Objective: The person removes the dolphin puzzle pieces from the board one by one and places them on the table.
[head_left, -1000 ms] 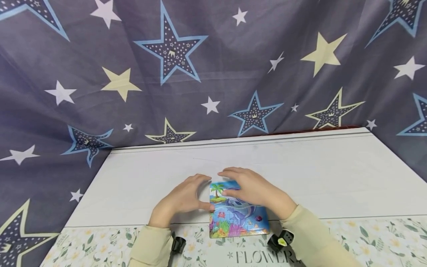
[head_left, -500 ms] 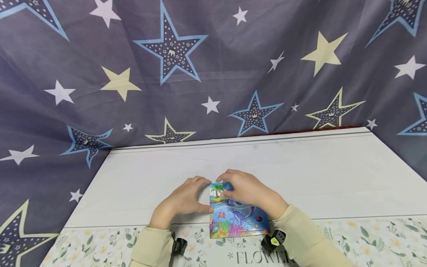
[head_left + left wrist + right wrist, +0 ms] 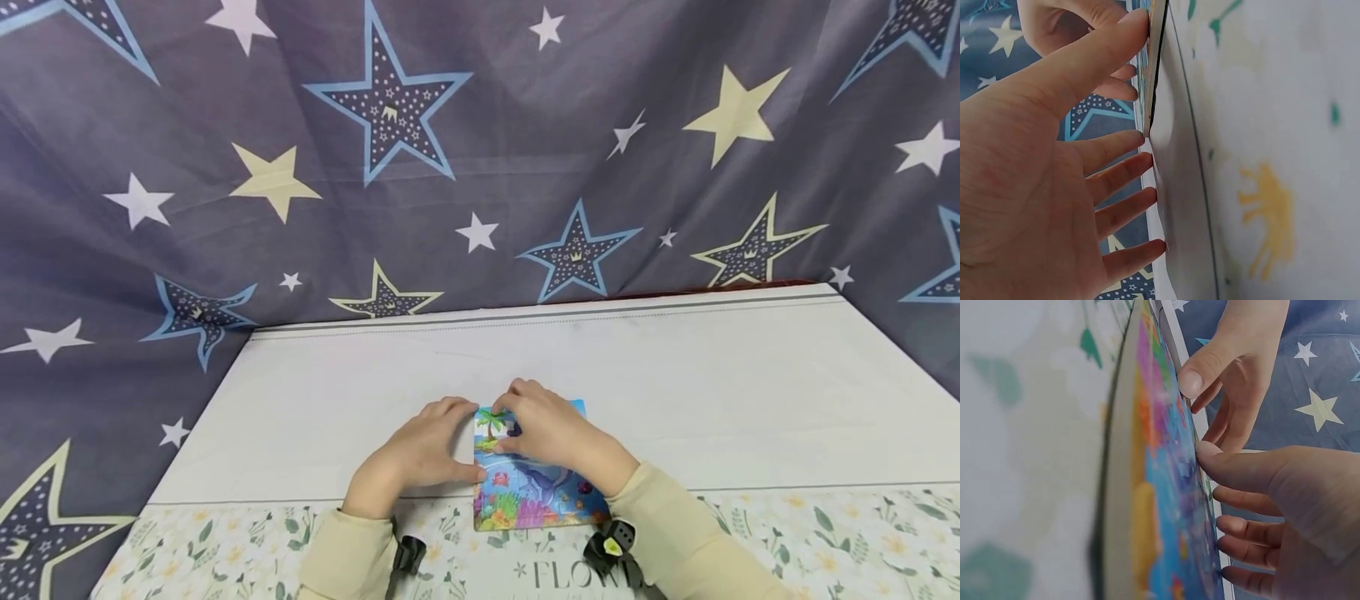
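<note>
A square jigsaw puzzle [image 3: 525, 504] with a bright undersea picture and a palm tree lies flat near the middle of the table. My left hand [image 3: 416, 454] is at its left side, with the thumb on the edge and the other fingers extended to the table, as the left wrist view shows. Across the upper part of the picture is my right hand [image 3: 558, 437]; its thumb and fingertips touch the surface around the palm tree [image 3: 492, 423]. In the right wrist view, the right thumb [image 3: 1229, 464] rests on the puzzle's face. The right hand covers part of the picture's upper middle.
The white table [image 3: 712, 392] has a floral printed strip [image 3: 825, 533] with lettering along its front. A dark curtain [image 3: 450, 167] with stars rises behind the table and at its sides. Black wrist cameras [image 3: 408, 554] are strapped under both sleeves.
My right hand has shifted left across the puzzle toward the palm tree, uncovering the upper right corner. The left hand stays at the left edge.
</note>
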Demonstrator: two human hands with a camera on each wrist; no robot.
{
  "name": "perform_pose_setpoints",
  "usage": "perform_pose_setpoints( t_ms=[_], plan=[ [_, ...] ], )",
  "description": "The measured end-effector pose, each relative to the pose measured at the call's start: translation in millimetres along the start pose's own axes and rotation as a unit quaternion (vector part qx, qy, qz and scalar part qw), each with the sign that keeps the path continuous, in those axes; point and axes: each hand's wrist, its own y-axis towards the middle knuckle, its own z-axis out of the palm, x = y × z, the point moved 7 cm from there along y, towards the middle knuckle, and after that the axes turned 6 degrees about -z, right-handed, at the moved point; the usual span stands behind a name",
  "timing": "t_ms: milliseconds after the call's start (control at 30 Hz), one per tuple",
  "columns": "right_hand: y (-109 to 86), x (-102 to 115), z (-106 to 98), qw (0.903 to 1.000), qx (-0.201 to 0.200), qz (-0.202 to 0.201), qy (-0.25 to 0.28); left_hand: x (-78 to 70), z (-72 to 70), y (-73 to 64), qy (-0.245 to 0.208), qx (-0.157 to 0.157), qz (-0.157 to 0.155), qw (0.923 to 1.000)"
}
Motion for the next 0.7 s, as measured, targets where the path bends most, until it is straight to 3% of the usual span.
perform_pose_setpoints(
  t_ms=[700],
  plan=[
    [3.9, -5.5, 4.0, 0.9978, -0.011, -0.001, 0.066, -3.9, 0.5, -1.0, 0.0, 0.007, -0.011, 0.9999]
  ],
)
